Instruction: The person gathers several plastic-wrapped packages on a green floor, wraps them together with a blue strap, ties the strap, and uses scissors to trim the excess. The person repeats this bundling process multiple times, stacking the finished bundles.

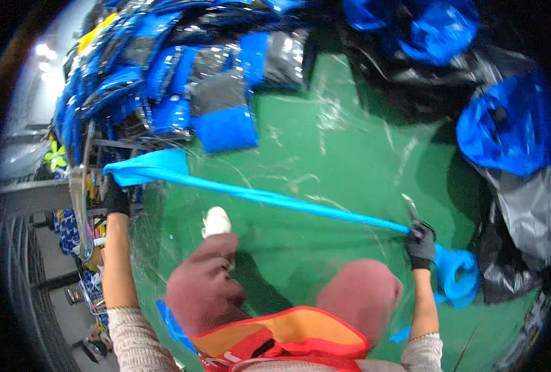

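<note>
A light-blue plastic strip (275, 197) is pulled taut between my two black-gloved hands, above the green floor. My left hand (115, 195) is closed on its left end, where the film fans out wider. At the strip's narrow right end, my right hand (420, 245) is closed around it. A knife (410, 208) with a short pale blade also sticks up from that right fist. Just beside the right hand, a loose roll of the same light-blue film (456, 277) lies on the floor.
Blue-and-grey items in clear wrap (226, 111) are piled at the far left. Black bags with blue liners (514, 121) stand along the right. Metal shelving (36, 192) runs down the left side. My white shoe (216, 221) rests on the green floor (331, 167).
</note>
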Tool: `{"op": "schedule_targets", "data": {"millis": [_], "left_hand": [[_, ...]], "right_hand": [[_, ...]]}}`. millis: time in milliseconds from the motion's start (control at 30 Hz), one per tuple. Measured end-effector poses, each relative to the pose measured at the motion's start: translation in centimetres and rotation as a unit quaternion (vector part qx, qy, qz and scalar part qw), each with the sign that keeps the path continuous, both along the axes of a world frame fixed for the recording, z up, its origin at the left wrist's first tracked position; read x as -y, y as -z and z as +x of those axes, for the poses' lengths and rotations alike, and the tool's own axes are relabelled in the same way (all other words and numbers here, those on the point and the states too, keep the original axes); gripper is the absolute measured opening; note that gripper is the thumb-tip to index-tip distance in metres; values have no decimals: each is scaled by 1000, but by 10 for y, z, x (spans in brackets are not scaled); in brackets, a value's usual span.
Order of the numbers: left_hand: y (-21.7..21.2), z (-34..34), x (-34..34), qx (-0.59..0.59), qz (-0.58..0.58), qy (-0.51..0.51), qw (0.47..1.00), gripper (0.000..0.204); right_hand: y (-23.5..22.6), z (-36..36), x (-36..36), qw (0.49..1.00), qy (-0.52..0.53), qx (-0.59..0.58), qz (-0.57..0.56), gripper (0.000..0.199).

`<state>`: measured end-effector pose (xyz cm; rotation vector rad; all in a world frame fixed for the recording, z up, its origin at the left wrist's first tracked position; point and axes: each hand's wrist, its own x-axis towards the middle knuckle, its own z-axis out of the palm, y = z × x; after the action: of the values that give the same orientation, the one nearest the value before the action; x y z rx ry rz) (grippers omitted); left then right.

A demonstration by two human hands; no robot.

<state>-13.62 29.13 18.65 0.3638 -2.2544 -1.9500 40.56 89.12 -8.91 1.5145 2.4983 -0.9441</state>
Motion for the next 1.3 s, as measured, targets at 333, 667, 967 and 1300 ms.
{"op": "schedule_targets", "data": {"millis": [333,667,967,1300], "left_hand": [[-130,-116,374,-3,-148,-269,952,33],[81,-86,497,137,-493,-150,846,38],[216,54,341,342,-584,193,711,44],[193,-40,220,258,-558,352,706,49]], "right_hand": [[-20,-131,-24,983,-16,151,100,44],[-327,-598,133,666,-496,-374,413,36],[-413,-652,227,807,-539,-242,-11,35],[-182,-358,114,963,-103,211,-131,65]]}}
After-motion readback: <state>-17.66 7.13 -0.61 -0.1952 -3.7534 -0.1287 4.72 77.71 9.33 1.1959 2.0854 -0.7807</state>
